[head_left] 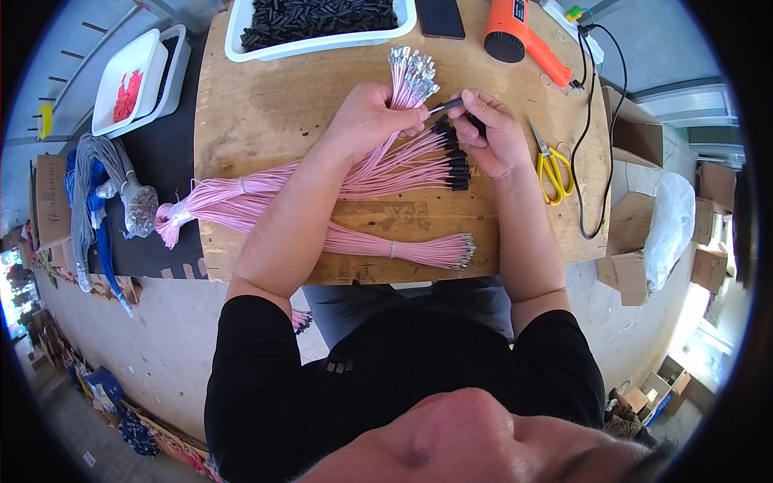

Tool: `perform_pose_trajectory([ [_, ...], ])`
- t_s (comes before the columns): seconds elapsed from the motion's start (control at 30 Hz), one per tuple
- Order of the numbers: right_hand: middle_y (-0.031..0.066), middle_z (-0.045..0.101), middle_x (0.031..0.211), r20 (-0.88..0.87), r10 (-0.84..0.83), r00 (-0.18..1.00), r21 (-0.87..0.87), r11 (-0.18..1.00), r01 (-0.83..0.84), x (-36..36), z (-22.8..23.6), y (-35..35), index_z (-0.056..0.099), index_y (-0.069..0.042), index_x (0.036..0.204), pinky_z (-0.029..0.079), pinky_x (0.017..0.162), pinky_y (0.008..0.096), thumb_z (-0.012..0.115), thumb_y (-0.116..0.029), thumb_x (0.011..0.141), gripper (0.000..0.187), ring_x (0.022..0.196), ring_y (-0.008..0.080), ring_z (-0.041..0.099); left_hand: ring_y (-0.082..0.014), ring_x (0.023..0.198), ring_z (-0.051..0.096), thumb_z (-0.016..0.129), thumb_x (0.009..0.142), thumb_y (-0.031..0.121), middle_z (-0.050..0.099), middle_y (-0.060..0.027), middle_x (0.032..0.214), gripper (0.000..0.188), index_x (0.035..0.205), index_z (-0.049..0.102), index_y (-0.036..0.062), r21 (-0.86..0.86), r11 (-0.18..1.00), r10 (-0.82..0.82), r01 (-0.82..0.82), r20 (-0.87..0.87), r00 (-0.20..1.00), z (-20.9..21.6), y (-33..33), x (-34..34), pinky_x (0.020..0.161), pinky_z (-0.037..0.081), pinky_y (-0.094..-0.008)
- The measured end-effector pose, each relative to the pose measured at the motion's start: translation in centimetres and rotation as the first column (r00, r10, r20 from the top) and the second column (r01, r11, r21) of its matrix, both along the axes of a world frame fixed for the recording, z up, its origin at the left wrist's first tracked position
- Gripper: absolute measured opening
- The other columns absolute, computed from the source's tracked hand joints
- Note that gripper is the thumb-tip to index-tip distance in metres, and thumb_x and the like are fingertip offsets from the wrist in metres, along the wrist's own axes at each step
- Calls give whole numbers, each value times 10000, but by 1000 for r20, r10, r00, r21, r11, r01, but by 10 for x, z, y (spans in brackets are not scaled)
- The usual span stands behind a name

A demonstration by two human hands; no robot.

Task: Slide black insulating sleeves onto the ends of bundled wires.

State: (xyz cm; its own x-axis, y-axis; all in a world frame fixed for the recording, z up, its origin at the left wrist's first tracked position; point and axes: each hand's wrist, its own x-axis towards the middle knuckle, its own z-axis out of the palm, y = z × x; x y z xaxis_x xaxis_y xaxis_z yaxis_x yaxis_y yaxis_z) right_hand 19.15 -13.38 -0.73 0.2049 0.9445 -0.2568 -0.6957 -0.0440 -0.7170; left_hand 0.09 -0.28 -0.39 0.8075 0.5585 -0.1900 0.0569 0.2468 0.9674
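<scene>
My left hand (370, 121) is closed around a bundle of pink wires (401, 98), whose bare metal terminals (415, 74) fan out above the fist. Between the thumb and fingers of my right hand (498, 137) is a small black sleeve (448, 105), at the end of one pink wire that reaches across from the left hand. More black pieces seem tucked in the right palm, partly hidden. Below the hands, a spread of pink wires ends in black sleeves (457, 169). A separate tied bundle (419, 249) with bare terminals lies nearer me.
A white tub (322, 50) of black sleeves stands at the back, beside a dark flat phone-like slab (442, 18). An orange heat gun (523, 40), yellow-handled scissors (553, 169) and a black cord (592, 161) lie right. Left are stacked tubs (133, 92) and grey cables (101, 177).
</scene>
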Motion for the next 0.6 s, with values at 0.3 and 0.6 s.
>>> perform_pose_trajectory([
  [0.3,74,683,877,49,32,998,-1,1000,-31,-3,3,-1,645,-2,1017,297,474,179,640,-163,985,165,555,51,419,-139,737,662,770,845,138,711,-95,817,211,914,703,-49,36,999,-10,10,6,1000,-1,-1,1,703,530,-272],
  [0.6,60,682,838,93,12,996,-35,999,-9,-3,6,-1,661,-8,1009,292,474,185,670,-159,965,158,556,48,436,-134,741,669,774,848,163,723,-102,835,233,913,714,-53,19,1000,-14,13,26,1000,-1,-1,-1,715,531,-269],
])
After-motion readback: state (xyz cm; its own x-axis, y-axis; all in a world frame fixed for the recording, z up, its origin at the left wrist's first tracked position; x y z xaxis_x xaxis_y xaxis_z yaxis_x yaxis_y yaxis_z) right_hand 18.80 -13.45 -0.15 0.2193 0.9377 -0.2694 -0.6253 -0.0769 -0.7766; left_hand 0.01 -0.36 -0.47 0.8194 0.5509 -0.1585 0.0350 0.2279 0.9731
